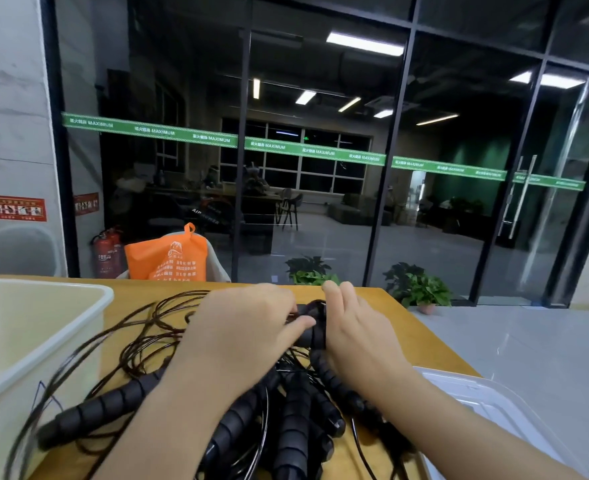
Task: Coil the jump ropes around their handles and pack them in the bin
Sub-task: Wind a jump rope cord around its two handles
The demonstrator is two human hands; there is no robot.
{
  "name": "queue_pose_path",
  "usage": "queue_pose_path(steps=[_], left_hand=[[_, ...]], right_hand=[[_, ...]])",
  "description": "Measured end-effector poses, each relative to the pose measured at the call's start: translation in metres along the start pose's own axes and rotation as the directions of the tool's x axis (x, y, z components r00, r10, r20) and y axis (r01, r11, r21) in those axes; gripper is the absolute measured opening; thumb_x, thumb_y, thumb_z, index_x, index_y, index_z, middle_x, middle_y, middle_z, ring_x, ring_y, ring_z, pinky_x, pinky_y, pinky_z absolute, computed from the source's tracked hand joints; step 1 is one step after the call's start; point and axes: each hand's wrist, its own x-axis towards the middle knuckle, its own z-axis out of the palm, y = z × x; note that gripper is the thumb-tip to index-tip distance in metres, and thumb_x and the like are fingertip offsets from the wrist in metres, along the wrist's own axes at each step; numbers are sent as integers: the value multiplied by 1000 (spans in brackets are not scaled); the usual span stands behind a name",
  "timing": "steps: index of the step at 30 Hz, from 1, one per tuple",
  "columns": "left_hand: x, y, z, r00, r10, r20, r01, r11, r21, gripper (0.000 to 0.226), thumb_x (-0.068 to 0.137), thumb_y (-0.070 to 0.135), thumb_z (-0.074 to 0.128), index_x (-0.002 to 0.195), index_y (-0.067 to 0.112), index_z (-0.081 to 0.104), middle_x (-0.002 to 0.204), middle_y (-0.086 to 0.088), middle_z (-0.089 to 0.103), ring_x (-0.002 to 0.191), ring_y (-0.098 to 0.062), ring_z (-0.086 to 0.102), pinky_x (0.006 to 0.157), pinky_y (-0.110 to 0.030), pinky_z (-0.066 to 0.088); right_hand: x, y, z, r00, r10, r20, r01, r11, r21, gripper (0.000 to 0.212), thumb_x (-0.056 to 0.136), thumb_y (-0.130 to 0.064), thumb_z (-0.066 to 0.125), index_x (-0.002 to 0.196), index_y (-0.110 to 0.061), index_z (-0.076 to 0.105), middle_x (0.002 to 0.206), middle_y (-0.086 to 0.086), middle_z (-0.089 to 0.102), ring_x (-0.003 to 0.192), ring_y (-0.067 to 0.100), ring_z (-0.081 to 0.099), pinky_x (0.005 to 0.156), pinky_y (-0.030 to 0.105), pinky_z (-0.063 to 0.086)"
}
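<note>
Several black jump ropes (pixel 286 420) with ribbed foam handles lie tangled on the wooden table (pixel 407 334), thin cords looping out to the left (pixel 140 327). Above the pile, my left hand (pixel 248 327) and my right hand (pixel 359 327) meet around one pair of black handles (pixel 312 323). My right hand grips the handles from the right. My left hand pinches the cord against them with thumb and fingers. A cream plastic bin (pixel 26 327) stands at the left, its inside showing nothing from this angle.
A clear plastic lid (pixel 487 403) lies at the table's right front corner. Behind the table are an orange bag (pixel 168 258), a fire extinguisher (pixel 106 252), potted plants (pixel 418 285) on the floor and a glass wall.
</note>
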Motion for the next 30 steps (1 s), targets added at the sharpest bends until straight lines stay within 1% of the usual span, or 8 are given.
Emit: queue_pose_path(steps=[3, 7, 10, 13, 16, 22, 25, 30], left_hand=[[-1, 22, 7, 1000, -12, 24, 12, 1000, -13, 40, 83, 47, 38, 57, 23, 58, 48, 9, 50, 37, -10, 48, 33, -22, 28], [1, 47, 10, 999, 20, 46, -20, 1000, -10, 31, 79, 40, 47, 55, 22, 54, 47, 6, 49, 32, -11, 46, 41, -19, 18], [0, 47, 13, 995, -25, 99, 32, 997, -72, 30, 83, 39, 42, 61, 23, 54, 50, 8, 52, 36, -10, 49, 40, -20, 21], [2, 49, 13, 975, -75, 210, 91, 994, -67, 16, 99, 35, 37, 88, 24, 41, 75, 8, 58, 62, -13, 56, 54, -25, 31], [-7, 45, 26, 922, -156, 353, 217, 966, -139, 15, 101, 37, 24, 91, 26, 27, 86, 6, 52, 74, -15, 48, 65, -29, 35], [-14, 23, 47, 800, -190, 569, 338, 926, -165, 14, 101, 28, 36, 89, 23, 35, 100, -2, 62, 95, -20, 58, 73, -29, 41], [-16, 29, 51, 795, -184, 578, 360, 910, -204, 13, 101, 29, 34, 89, 25, 36, 97, 0, 62, 92, -21, 60, 79, -34, 47], [-12, 33, 51, 806, -271, 527, 528, 733, -430, 54, 99, 51, 23, 77, 26, 65, 73, 12, 62, 77, -1, 57, 75, -23, 42]], right_hand=[[9, -2, 0, 996, 83, 22, -82, 995, -53, 73, 41, -14, 82, 104, -5, 47, 78, 8, 52, 46, 21, 49, 34, 18, 10], [17, -1, 3, 981, 193, 4, -193, 981, 34, 44, 41, -4, 73, 75, -10, 46, 72, 7, 46, 41, 16, 30, 41, 13, -4], [18, -1, 2, 965, 260, 45, -262, 962, 79, 37, 60, -5, 66, 81, -15, 38, 82, 2, 38, 55, 18, 32, 41, 18, 6], [20, -2, -1, 900, 328, 288, -379, 915, 141, 24, 83, -17, 54, 94, -18, 33, 94, -1, 42, 75, 22, 43, 52, 27, 30], [19, -8, -2, 837, 381, 392, -485, 849, 209, 24, 85, -22, 56, 102, -18, 40, 97, 1, 54, 76, 24, 48, 58, 30, 33], [8, -15, 6, 772, 414, 482, -579, 771, 265, 29, 83, -26, 59, 108, -21, 43, 95, -1, 57, 78, 22, 52, 62, 30, 39], [8, -10, 7, 713, 468, 521, -668, 680, 303, 31, 81, -25, 61, 108, -23, 46, 90, -3, 56, 76, 20, 51, 56, 28, 36], [14, 14, 3, 649, 416, 637, -760, 392, 518, 14, 80, -7, 63, 90, -13, 54, 67, -1, 54, 55, 14, 46, 47, 21, 36]])
